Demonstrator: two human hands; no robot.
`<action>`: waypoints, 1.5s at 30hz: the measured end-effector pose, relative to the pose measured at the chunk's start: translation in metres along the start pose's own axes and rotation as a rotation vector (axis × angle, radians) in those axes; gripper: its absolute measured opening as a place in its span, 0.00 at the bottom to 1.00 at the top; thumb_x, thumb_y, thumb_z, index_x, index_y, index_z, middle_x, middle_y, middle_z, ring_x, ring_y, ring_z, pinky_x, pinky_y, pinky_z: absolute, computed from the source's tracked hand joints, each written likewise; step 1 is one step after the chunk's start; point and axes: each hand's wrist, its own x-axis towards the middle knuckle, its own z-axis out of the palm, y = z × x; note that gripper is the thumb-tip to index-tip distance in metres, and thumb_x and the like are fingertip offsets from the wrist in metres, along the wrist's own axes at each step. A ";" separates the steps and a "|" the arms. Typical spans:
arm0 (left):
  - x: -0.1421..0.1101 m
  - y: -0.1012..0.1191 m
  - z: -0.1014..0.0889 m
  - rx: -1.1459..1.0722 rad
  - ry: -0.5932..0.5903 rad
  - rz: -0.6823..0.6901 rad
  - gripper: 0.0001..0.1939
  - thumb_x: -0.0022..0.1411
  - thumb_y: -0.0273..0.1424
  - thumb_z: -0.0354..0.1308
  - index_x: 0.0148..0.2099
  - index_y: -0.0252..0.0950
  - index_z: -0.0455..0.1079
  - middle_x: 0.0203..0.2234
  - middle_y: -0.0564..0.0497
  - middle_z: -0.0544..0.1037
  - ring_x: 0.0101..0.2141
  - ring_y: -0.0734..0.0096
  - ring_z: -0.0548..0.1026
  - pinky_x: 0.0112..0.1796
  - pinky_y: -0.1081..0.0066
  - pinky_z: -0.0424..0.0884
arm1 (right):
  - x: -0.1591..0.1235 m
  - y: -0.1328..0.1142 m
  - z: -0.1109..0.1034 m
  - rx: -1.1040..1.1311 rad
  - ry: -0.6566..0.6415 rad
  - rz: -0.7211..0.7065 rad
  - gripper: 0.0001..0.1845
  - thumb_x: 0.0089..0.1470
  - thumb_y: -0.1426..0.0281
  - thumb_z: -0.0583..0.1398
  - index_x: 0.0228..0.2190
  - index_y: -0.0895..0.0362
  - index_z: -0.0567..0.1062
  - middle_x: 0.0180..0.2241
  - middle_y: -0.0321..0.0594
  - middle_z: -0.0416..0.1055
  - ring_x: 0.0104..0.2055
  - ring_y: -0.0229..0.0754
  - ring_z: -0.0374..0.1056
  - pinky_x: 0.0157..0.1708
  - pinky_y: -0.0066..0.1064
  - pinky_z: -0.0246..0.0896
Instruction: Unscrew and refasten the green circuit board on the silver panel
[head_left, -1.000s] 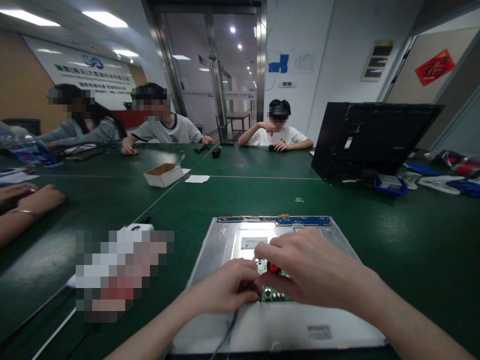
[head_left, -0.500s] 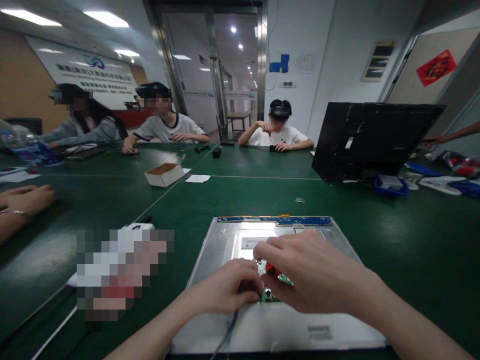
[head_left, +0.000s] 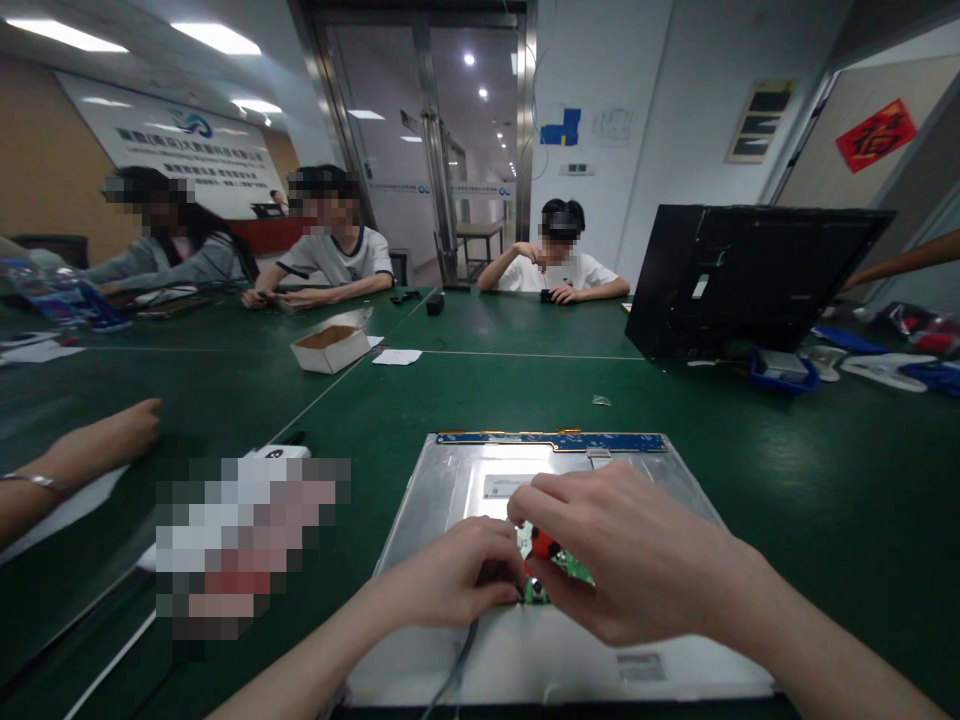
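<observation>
A flat metal-backed display panel (head_left: 442, 480) lies in front of me, with a blue circuit strip (head_left: 622, 442) along its far edge. On its middle is a green circuit board (head_left: 577, 570), partly covered by my hands. My right hand (head_left: 622, 550) is closed around a red-and-black screwdriver handle (head_left: 543, 543) above the board; its tip is hidden. At the board's left edge, the fingers of my left hand (head_left: 469, 570) are curled and pressed together, hiding whatever is in them. A dark cable (head_left: 457, 665) runs from under that hand toward me.
A blurred-out white and red item (head_left: 247, 540) with cables lies on the green table (head_left: 825, 520) to the left. Beyond are an open small box (head_left: 330, 352) and white paper (head_left: 397, 356). A large black monitor (head_left: 750, 280) stands at the right. Co-workers sit around the table.
My right hand has turned slightly around the screwdriver; my left hand stays put. At the left, a co-worker's hand has moved forward and paper shows beneath the arm. Another co-worker's hands have come together.
</observation>
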 end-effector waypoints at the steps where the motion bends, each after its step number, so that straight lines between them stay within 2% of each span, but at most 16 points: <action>1: 0.000 0.000 0.000 0.010 -0.002 0.002 0.02 0.58 0.24 0.59 0.34 0.35 0.70 0.32 0.51 0.73 0.34 0.67 0.72 0.34 0.71 0.67 | 0.000 0.000 0.000 -0.006 0.001 0.003 0.06 0.57 0.66 0.55 0.35 0.54 0.64 0.30 0.34 0.70 0.24 0.36 0.59 0.21 0.30 0.38; 5: 0.000 0.002 -0.001 0.002 -0.011 -0.005 0.01 0.59 0.25 0.59 0.34 0.35 0.70 0.32 0.51 0.74 0.34 0.66 0.72 0.34 0.71 0.67 | 0.000 0.000 0.001 -0.039 0.009 0.035 0.06 0.60 0.65 0.54 0.34 0.54 0.65 0.28 0.34 0.70 0.23 0.35 0.58 0.21 0.30 0.36; 7: -0.001 0.002 0.000 -0.001 -0.004 -0.016 0.02 0.59 0.25 0.59 0.36 0.35 0.71 0.34 0.50 0.74 0.36 0.65 0.72 0.35 0.70 0.68 | 0.001 -0.001 0.000 -0.021 0.001 0.031 0.03 0.58 0.68 0.54 0.34 0.55 0.64 0.30 0.34 0.70 0.24 0.35 0.58 0.21 0.30 0.37; 10: -0.001 0.000 0.002 0.013 -0.002 -0.014 0.03 0.59 0.24 0.58 0.37 0.35 0.71 0.35 0.50 0.75 0.36 0.65 0.72 0.36 0.70 0.67 | 0.000 -0.002 -0.001 0.021 -0.012 -0.003 0.06 0.54 0.69 0.56 0.35 0.55 0.64 0.31 0.35 0.70 0.26 0.36 0.59 0.21 0.29 0.39; 16: 0.000 0.001 0.001 0.017 0.000 -0.003 0.03 0.58 0.23 0.59 0.35 0.35 0.70 0.32 0.51 0.74 0.34 0.67 0.71 0.35 0.71 0.66 | 0.001 0.000 0.003 -0.052 0.003 0.047 0.09 0.60 0.61 0.54 0.35 0.54 0.65 0.28 0.34 0.70 0.24 0.36 0.58 0.22 0.30 0.35; 21: -0.001 0.001 0.002 -0.023 0.025 0.024 0.04 0.57 0.22 0.60 0.35 0.34 0.70 0.33 0.50 0.74 0.34 0.67 0.72 0.34 0.72 0.67 | 0.001 0.000 0.001 -0.005 -0.010 0.039 0.04 0.57 0.68 0.55 0.35 0.55 0.65 0.30 0.35 0.70 0.25 0.35 0.58 0.22 0.30 0.38; 23: 0.000 0.000 0.002 -0.007 0.022 0.016 0.04 0.57 0.22 0.59 0.35 0.34 0.70 0.33 0.51 0.74 0.34 0.68 0.71 0.34 0.72 0.67 | 0.000 -0.001 0.000 0.004 -0.013 0.021 0.05 0.55 0.68 0.55 0.35 0.55 0.65 0.31 0.35 0.70 0.26 0.36 0.59 0.21 0.30 0.39; 26: 0.000 0.000 0.002 0.006 0.004 0.005 0.03 0.58 0.22 0.59 0.34 0.35 0.69 0.33 0.51 0.73 0.34 0.68 0.71 0.34 0.71 0.67 | 0.000 0.000 0.000 -0.028 -0.010 0.032 0.06 0.58 0.65 0.55 0.35 0.54 0.65 0.29 0.34 0.70 0.24 0.36 0.58 0.21 0.30 0.37; 29: 0.000 -0.001 0.001 -0.011 -0.004 0.008 0.02 0.59 0.24 0.59 0.36 0.35 0.70 0.34 0.51 0.74 0.35 0.67 0.72 0.34 0.71 0.67 | 0.000 -0.001 0.000 -0.029 -0.014 0.041 0.05 0.60 0.66 0.54 0.36 0.54 0.66 0.28 0.34 0.70 0.24 0.35 0.58 0.22 0.30 0.36; 34: 0.000 -0.001 0.002 0.009 -0.002 0.002 0.02 0.59 0.25 0.59 0.36 0.35 0.70 0.33 0.51 0.74 0.35 0.66 0.71 0.35 0.71 0.67 | 0.000 -0.001 -0.001 0.017 -0.025 0.017 0.06 0.55 0.67 0.56 0.35 0.55 0.65 0.30 0.35 0.69 0.26 0.36 0.58 0.22 0.30 0.39; 39: 0.000 0.000 0.001 0.012 -0.003 0.004 0.03 0.58 0.24 0.59 0.36 0.34 0.71 0.33 0.50 0.74 0.34 0.67 0.72 0.34 0.71 0.67 | 0.001 0.001 0.001 -0.015 -0.001 0.048 0.07 0.60 0.64 0.54 0.34 0.54 0.66 0.28 0.34 0.69 0.25 0.36 0.58 0.22 0.30 0.37; 42: 0.000 0.000 0.001 0.005 0.002 0.004 0.01 0.59 0.25 0.58 0.35 0.35 0.70 0.32 0.51 0.74 0.33 0.67 0.72 0.34 0.71 0.67 | 0.000 0.001 0.000 0.009 0.004 0.032 0.04 0.57 0.68 0.55 0.35 0.55 0.65 0.30 0.35 0.70 0.26 0.36 0.58 0.22 0.30 0.39; 45: 0.000 0.000 0.001 0.032 0.003 -0.005 0.01 0.58 0.25 0.58 0.33 0.35 0.70 0.30 0.52 0.73 0.33 0.67 0.71 0.33 0.72 0.66 | -0.001 0.000 -0.001 0.025 -0.004 0.017 0.06 0.55 0.67 0.56 0.34 0.55 0.65 0.30 0.35 0.69 0.26 0.36 0.59 0.22 0.30 0.40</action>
